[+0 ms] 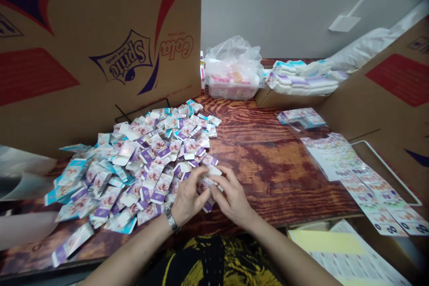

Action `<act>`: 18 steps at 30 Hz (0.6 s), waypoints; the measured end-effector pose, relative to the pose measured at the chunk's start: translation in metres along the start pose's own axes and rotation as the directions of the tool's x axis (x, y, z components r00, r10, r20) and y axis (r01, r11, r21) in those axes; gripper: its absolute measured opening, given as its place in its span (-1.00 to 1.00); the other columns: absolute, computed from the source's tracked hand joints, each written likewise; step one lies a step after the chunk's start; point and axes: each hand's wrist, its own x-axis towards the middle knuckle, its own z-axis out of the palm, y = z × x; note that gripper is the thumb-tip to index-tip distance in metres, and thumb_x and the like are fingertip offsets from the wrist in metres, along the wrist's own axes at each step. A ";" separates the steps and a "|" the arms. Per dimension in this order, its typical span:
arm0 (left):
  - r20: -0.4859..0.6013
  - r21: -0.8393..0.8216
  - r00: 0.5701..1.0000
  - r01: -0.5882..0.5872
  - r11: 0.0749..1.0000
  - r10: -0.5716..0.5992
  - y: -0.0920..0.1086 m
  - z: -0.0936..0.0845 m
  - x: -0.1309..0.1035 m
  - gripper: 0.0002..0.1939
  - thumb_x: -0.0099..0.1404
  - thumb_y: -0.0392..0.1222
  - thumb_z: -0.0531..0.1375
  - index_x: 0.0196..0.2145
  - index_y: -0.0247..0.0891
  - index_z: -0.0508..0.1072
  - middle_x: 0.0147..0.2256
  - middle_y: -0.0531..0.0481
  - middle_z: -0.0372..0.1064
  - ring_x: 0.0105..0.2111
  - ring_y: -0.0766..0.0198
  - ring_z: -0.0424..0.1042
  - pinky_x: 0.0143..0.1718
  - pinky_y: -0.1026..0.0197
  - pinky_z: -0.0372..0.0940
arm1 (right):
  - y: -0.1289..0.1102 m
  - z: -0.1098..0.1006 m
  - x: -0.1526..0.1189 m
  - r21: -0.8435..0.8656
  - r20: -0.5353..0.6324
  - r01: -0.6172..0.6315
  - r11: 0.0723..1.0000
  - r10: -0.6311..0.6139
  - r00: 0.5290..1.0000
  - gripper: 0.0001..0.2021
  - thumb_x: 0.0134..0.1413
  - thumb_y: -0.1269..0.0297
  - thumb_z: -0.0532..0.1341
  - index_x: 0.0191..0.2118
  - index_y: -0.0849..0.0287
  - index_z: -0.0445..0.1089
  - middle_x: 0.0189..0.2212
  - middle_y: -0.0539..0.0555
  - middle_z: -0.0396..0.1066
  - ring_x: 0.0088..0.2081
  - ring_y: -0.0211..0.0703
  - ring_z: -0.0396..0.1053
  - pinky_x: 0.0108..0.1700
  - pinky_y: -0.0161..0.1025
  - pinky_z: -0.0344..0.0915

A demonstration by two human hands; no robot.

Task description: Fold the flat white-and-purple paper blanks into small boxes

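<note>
Between my two hands is a small purple-and-white carton [205, 184] with its white end flap [213, 170] raised. My left hand [190, 194], with a metal watch [171, 218] at the wrist, pinches the carton from the left. My right hand [231, 194] has its fingertips on the flap and the right side of the same carton. Its lower part is partly hidden by my fingers. Beside my left hand spreads a heap of small cartons [157, 143], purple or blue with white, many with open flaps.
A large cardboard box [100, 13] stands behind the heap. At the back are a clear bag-covered tub [234, 85] and a low box of packets [296, 98]. On the right lie printed sticker sheets [365, 183], small packs [301, 117] and another cardboard box [398, 111]. Papers [338, 250] lie below the table edge.
</note>
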 end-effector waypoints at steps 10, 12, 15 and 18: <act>0.070 0.108 0.995 -0.084 0.991 0.076 -0.007 0.002 -0.006 -0.57 0.25 -0.24 0.09 0.06 -0.28 0.10 -0.10 -0.19 0.34 -0.12 0.15 0.40 -0.14 0.13 0.34 | 0.000 0.001 0.012 0.547 0.108 -0.401 0.734 0.413 0.904 -0.76 0.18 0.15 0.10 -0.16 0.16 0.39 -0.33 0.04 0.41 -0.30 -0.22 0.36 -0.23 -0.30 0.31; 0.070 0.128 0.996 -0.064 0.990 0.055 -0.006 0.004 -0.008 -0.45 0.24 -0.25 0.08 0.14 -0.32 -0.01 -0.04 -0.24 0.30 -0.07 0.12 0.38 -0.11 0.10 0.34 | 0.000 0.001 0.015 0.531 0.132 -0.428 0.731 0.428 0.894 -0.79 0.11 0.18 0.17 -0.21 0.18 0.41 -0.32 0.05 0.43 -0.28 -0.19 0.37 -0.21 -0.27 0.31; 0.087 0.160 0.995 -0.057 0.985 0.043 -0.004 0.005 -0.008 -0.34 0.24 -0.28 0.06 0.23 -0.34 -0.16 0.04 -0.31 0.23 0.00 0.08 0.32 -0.06 0.05 0.31 | -0.005 -0.001 0.017 0.377 0.065 -0.393 0.839 0.399 0.915 -0.84 0.09 0.25 0.19 -0.23 0.17 0.44 -0.30 0.07 0.44 -0.25 -0.14 0.38 -0.17 -0.23 0.31; 0.103 0.195 0.994 -0.067 0.979 0.047 -0.003 0.005 -0.007 -0.28 0.25 -0.32 0.03 0.26 -0.35 -0.26 0.08 -0.34 0.18 0.02 0.06 0.29 -0.05 0.04 0.31 | -0.012 0.000 0.014 0.173 -0.049 -0.276 0.946 0.288 0.956 -0.82 0.13 0.32 0.14 -0.20 0.11 0.46 -0.28 0.10 0.40 -0.22 -0.12 0.37 -0.12 -0.18 0.30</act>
